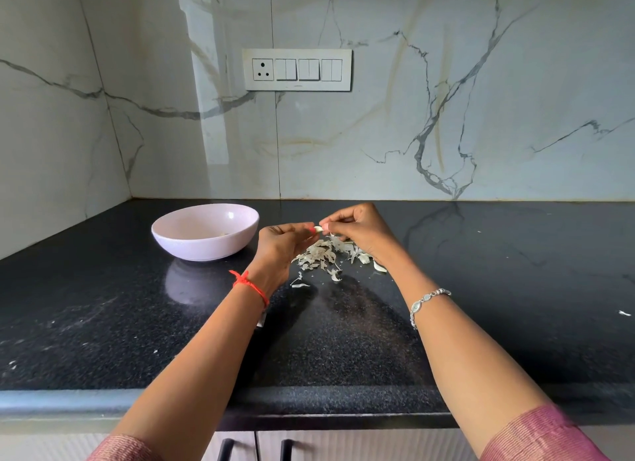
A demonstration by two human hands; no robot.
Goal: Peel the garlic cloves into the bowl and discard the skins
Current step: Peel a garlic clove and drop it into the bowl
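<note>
A small pale garlic clove (318, 229) is pinched between my left hand (280, 247) and my right hand (357, 228), held above the black counter. Directly below them lies a loose heap of white garlic skins (326, 256), spread toward the right wrist. A pale pink bowl (205, 232) stands to the left of my left hand; a few pale pieces show at its bottom.
The black granite counter (481, 288) runs to a marble wall behind and on the left. A switch plate (297, 69) is on the back wall. A stray white scrap (624, 313) lies far right. Drawer handles (225, 449) show below the counter edge.
</note>
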